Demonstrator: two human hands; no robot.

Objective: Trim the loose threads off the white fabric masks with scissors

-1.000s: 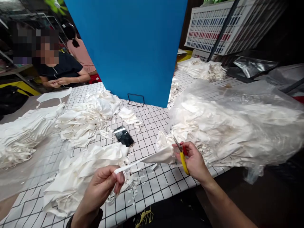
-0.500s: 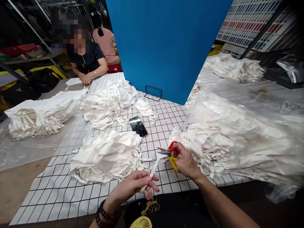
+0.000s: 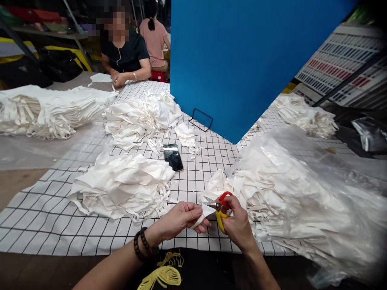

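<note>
My left hand (image 3: 189,217) pinches a white fabric piece (image 3: 208,210) between thumb and fingers, just above the front edge of the table. Close on its right, my right hand (image 3: 237,221) is closed round scissors (image 3: 222,214) with one red and one yellow handle. The scissor blades are parted and point left, at the fabric's upper end; whether they touch it I cannot tell. To the left of my hands lies a heap of white cloth pieces (image 3: 123,185) with thin straps. Another white pile (image 3: 278,177), partly under clear plastic, is at the right.
A phone (image 3: 173,157) lies on the checked tablecloth (image 3: 193,181). Behind it, a large blue board (image 3: 242,60) stands with a wire foot. More white cloth (image 3: 142,117) is stacked farther back. A co-worker (image 3: 125,56) sits across the table at the left.
My left hand has risen with the fabric, bringing it up to the scissors. The scissors sit slightly lower in view. The whole view has shifted and tilted.
</note>
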